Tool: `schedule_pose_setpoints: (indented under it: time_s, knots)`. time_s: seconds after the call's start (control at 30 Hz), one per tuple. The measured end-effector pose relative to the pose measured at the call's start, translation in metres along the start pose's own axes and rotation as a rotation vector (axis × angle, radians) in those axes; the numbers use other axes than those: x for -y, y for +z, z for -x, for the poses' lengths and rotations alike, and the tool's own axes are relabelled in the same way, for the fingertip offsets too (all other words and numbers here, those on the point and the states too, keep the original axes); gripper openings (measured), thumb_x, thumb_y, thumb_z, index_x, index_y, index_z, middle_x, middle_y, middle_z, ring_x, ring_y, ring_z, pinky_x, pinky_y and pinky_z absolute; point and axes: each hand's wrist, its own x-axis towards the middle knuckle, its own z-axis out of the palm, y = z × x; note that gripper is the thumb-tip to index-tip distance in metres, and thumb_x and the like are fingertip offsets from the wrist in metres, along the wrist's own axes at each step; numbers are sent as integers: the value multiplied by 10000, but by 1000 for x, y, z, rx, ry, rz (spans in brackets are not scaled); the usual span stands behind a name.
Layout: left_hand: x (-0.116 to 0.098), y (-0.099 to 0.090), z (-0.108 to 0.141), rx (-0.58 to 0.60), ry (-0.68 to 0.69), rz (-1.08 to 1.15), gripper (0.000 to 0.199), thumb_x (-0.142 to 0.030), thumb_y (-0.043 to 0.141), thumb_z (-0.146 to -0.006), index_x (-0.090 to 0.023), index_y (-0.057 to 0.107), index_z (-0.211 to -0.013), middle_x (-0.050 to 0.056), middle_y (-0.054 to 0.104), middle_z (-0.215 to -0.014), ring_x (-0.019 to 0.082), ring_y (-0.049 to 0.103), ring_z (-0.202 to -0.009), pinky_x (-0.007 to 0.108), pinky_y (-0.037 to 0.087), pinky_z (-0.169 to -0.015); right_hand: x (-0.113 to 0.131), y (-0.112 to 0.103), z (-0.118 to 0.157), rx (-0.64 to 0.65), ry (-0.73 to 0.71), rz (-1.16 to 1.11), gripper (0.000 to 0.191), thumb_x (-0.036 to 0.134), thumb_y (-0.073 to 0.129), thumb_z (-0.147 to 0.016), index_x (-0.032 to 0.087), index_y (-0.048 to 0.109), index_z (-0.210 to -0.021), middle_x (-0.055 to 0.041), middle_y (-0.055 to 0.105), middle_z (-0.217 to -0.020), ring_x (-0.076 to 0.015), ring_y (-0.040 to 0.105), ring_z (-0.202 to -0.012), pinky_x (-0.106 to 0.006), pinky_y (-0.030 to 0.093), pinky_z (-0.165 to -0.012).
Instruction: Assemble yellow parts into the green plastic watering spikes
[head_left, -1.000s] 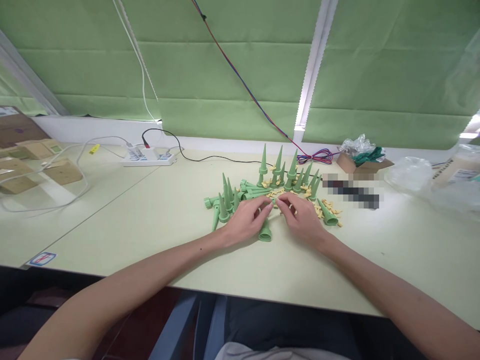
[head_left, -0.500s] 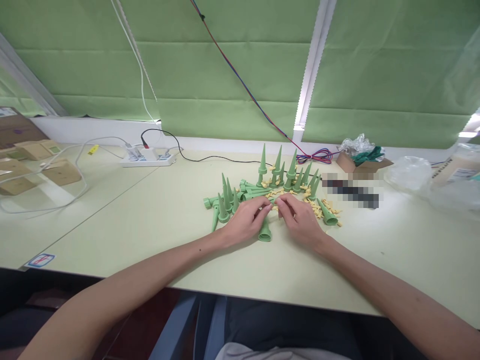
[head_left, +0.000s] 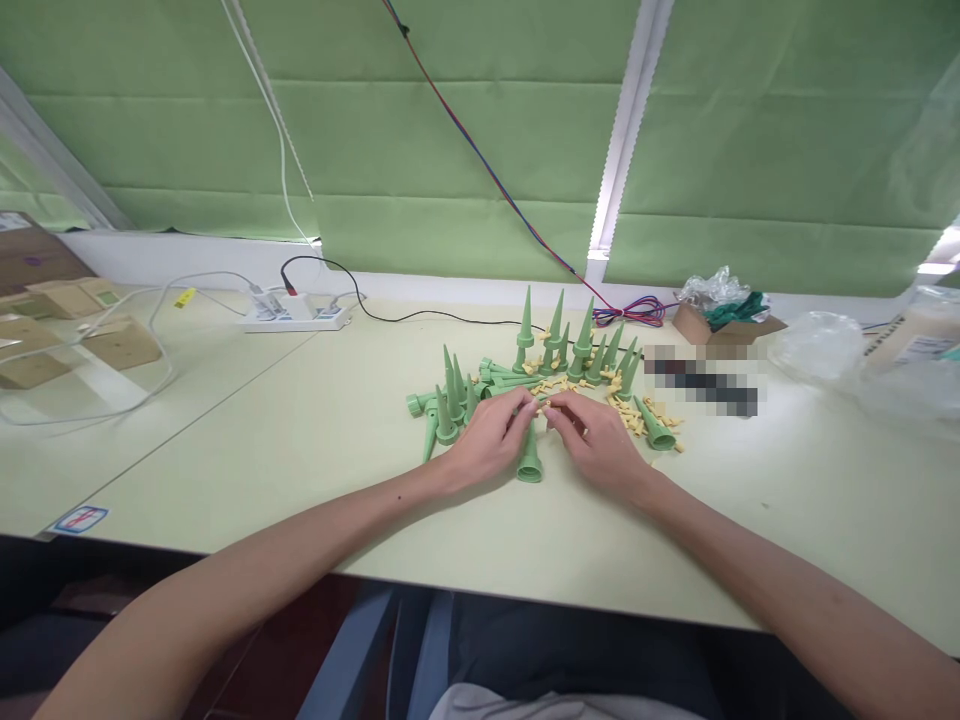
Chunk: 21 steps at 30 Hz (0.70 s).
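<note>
My left hand (head_left: 495, 432) and my right hand (head_left: 596, 438) meet in the middle of the table, fingertips pinched close together. Between them shows a small yellow plastic piece (head_left: 548, 405), partly covered by the fingers. Under the hands a green plastic spike (head_left: 529, 462) lies with its open round end toward me. Several green spikes (head_left: 448, 415) stand or lie to the left of my left hand. Behind the hands, more green spikes (head_left: 582, 345) stand upright, some stacked. Loose yellow pieces (head_left: 634, 420) are scattered beside my right hand, near another lying green spike (head_left: 657, 428).
A white power strip (head_left: 296, 318) with cables sits at the back left, cardboard pieces (head_left: 120, 343) farther left. At the back right are a small cardboard box (head_left: 727, 328), a coil of red and blue wire (head_left: 634, 312) and plastic bags (head_left: 817, 345). A blurred dark patch lies before the box.
My right hand has shifted slightly left, and its fingers have turned a little. The small yellow piece between the fingertips now shows more clearly. The spikes on the table stay put.
</note>
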Motion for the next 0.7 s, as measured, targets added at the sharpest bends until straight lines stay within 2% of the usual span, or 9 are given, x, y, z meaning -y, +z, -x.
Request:
schedule_pose_setpoints:
  time_s: [0.2, 0.37, 0.53, 0.7]
  knots:
    - [1, 0, 1, 52, 10, -6, 328, -366, 392, -1016, -180, 488, -764, -50, 420, -585, 103, 362, -534, 259, 298, -556, 1, 0, -1, -85, 18, 26, 213, 288, 471, -995, 195, 589, -844, -24, 626, -716, -152, 532, -610, -272, 408, -606]
    - [3, 1, 2, 217, 19, -38, 369, -422, 454, -982, -174, 526, -717, -43, 455, -550, 100, 385, -490, 257, 279, -500, 4, -2, -2, -157, 59, 48, 214, 314, 488, -983, 200, 579, -827, -9, 585, -651, -147, 495, -559, -273, 386, -562]
    - [3, 0, 2, 321, 45, -97, 353, -405, 456, -974, -177, 567, -728, -36, 461, -523, 108, 377, -465, 263, 274, -489, 5, -1, -2, -148, 64, 46, 209, 293, 492, -977, 200, 573, -809, -5, 585, -647, -140, 482, -550, -270, 378, -559]
    - [5, 0, 3, 353, 74, -119, 343, -394, 438, -976, -184, 582, -746, -39, 454, -520, 112, 364, -454, 272, 265, -490, 4, -1, -2, -143, 65, 40, 202, 276, 495, -975, 196, 572, -805, 1, 570, -640, -137, 480, -554, -267, 376, -564]
